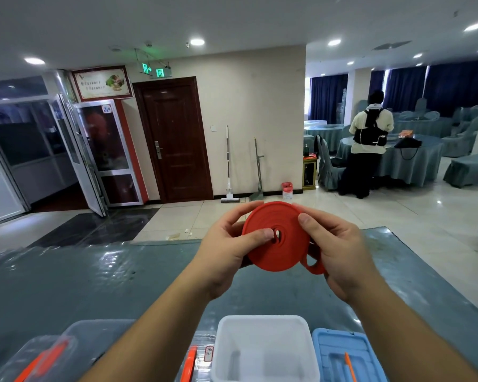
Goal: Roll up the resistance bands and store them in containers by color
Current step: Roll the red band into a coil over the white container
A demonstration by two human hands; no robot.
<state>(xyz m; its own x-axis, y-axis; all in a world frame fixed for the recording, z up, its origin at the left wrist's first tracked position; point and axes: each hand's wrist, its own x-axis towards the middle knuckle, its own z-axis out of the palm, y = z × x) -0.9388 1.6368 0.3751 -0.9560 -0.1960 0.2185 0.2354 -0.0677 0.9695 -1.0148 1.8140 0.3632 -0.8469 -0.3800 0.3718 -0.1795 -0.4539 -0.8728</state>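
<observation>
Your two hands hold a red resistance band (pixel 276 235) in the air above the table (pixel 66 277), wound into a flat coil with a small hole at its centre. Your left hand (pixel 226 249) grasps the coil from its left side: the thumb lies across the face with its tip by the centre hole, and the fingers curl round the far edge at the top. Your right hand (pixel 340 249) grasps the right side, thumb pressed on the upper right of the coil's face, fingers wrapped behind. A short loose loop of the band sticks out at the lower right of the coil, against your right palm. The table is covered in a grey-blue cloth under a glossy clear sheet. At its near edge, below your forearms, sits an open white container (pixel 262 351); nothing can be made out inside it. Just right of it lies a blue lid (pixel 342 354) with an orange strip on it. To the left, partly hidden by your left forearm, are clear plastic boxes (pixel 47 351) with orange latches. Across the room, another person (pixel 369 144) stands with their back to you at a round covered table (pixel 409 161).
</observation>
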